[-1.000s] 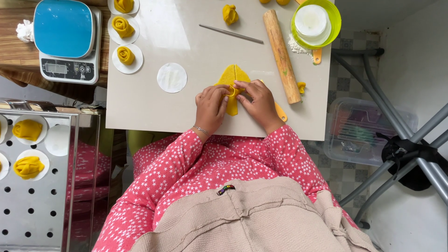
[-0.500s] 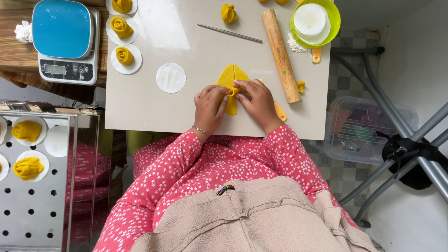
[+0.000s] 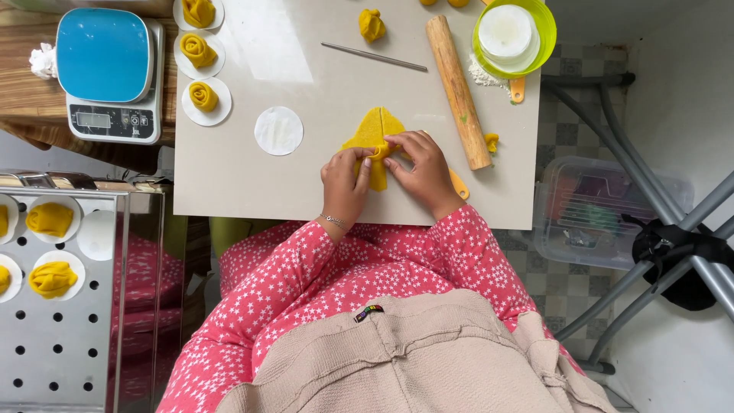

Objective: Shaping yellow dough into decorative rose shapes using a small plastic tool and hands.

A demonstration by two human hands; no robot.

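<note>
A flat piece of yellow dough [image 3: 373, 128] lies on the pale work board [image 3: 252, 180], its near part rolled up between my fingers. My left hand [image 3: 345, 180] pinches the rolled dough from the left. My right hand [image 3: 420, 164] presses it from the right, fingers curled over the fold. Both hands touch the dough and hide its lower half. A wooden rolling pin [image 3: 457, 90] lies just right of my right hand.
A white paper round [image 3: 278, 131] lies left of the dough. Three rolled dough flowers on paper rounds [image 3: 205, 97] line the board's left edge beside a blue-topped scale [image 3: 107, 73]. A green bowl [image 3: 515, 37], a thin metal stick [image 3: 373, 56], a perforated steel tray [image 3: 53, 306] with shaped dough.
My fingers have shifted slightly on the dough roll; the hands stay in the same place. Nothing else has moved.
</note>
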